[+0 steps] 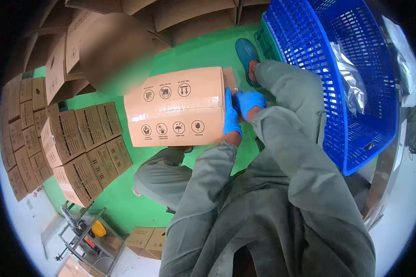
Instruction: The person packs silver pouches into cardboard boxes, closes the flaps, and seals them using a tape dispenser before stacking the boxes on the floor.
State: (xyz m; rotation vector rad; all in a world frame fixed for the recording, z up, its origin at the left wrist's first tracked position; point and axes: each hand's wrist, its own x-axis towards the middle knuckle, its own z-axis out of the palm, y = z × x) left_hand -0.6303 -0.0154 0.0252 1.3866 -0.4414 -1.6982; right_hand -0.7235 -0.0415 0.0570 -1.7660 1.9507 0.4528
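Note:
A brown cardboard box point(173, 106) lies before me, its printed side with handling symbols facing up. Shiny clear tape point(175, 110) runs along its middle seam. My left hand point(232, 115), in a blue glove, lies with fingers stretched flat along the box's right end. Close beside it, my right hand point(250, 102), also blue-gloved, is closed near a brown flap point(229, 79) at that end. Whatever its fingers hold is hidden.
Blue plastic baskets point(337, 147) stand at right, with silvery bags point(351, 83) inside. Stacked cartons point(85, 143) fill the left side, and open boxes point(194, 30) line the far edge. A metal cart point(94, 235) stands lower left on the green floor point(194, 55).

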